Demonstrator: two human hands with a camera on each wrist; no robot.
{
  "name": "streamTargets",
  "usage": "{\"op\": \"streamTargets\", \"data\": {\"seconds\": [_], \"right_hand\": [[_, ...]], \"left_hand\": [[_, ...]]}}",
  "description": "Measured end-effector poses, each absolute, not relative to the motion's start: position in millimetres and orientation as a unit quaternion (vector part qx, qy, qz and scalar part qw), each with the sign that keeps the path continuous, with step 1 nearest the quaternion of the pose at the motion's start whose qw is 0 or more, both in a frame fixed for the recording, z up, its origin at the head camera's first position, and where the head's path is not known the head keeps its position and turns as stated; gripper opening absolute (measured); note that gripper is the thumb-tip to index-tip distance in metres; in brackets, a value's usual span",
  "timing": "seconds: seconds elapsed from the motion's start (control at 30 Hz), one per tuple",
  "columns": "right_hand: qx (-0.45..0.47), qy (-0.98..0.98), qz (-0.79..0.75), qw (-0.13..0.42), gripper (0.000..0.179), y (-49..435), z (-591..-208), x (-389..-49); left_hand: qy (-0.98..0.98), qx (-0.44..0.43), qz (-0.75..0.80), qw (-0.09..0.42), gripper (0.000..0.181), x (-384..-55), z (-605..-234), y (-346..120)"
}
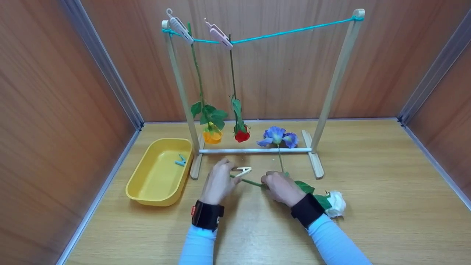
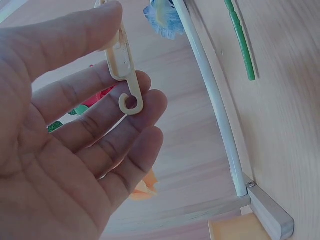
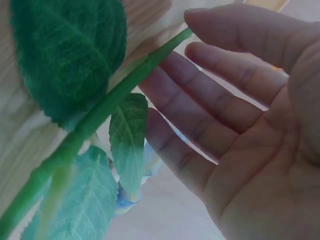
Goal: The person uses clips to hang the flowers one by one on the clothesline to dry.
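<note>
Between thumb and index finger, my left hand [image 1: 219, 181] pinches a cream clothespin [image 1: 243, 171]; its hooked end [image 2: 131, 97] hangs over the other fingers in the left wrist view. My right hand [image 1: 281, 187] holds the green stem [image 3: 107, 107] of a white rose [image 1: 335, 204] between thumb and fingertips. The rose head lies on the table to the right, its leaves [image 1: 304, 187] beside the wrist. The stem's cut end reaches left, just under the clothespin in the head view. A blue iris [image 1: 276, 137] lies beyond the right hand, its stem running toward that hand.
A wooden rack carries a turquoise string [image 1: 290, 33]. Two clothespins [image 1: 220, 35] hold a yellow rose [image 1: 212, 135] and a red rose [image 1: 242, 134] upside down on it. At the left stands a yellow tub [image 1: 159, 200] with a blue clothespin [image 1: 180, 161] inside.
</note>
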State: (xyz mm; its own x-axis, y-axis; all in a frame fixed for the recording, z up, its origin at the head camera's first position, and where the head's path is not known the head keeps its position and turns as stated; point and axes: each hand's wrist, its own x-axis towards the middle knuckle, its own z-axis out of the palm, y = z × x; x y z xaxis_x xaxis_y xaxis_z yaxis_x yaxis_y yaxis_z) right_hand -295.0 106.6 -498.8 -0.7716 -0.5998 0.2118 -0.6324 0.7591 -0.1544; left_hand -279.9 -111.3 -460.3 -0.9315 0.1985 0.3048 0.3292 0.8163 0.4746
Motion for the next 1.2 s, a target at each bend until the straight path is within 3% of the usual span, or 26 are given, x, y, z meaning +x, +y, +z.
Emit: {"op": "streamTargets", "data": {"seconds": [0.2,0.37,0.67,0.83,1.2], "right_hand": [[0.332,-0.937,0.07,0.087,0.024,106.9,-502.7,-298.1],[0.316,-0.941,0.097,0.069,0.021,107.9,-504.0,-300.7],[0.283,-0.945,0.159,0.045,0.011,112.9,-494.1,-302.4],[0.261,-0.94,0.207,0.074,0.014,122.8,-483.4,-304.4],[0.254,-0.903,0.284,0.2,0.014,142.8,-467.1,-304.0]], "left_hand": [[-0.941,-0.149,-0.268,0.14,0.036,-278.8,-461.4,-110.8],[-0.943,-0.139,-0.277,0.119,0.039,-279.2,-460.0,-110.8],[-0.938,-0.139,-0.288,0.131,0.038,-277.7,-459.0,-111.8],[-0.93,-0.15,-0.29,0.167,0.033,-277.5,-456.1,-111.0],[-0.906,-0.175,-0.31,0.228,0.032,-273.6,-452.1,-111.7]]}}
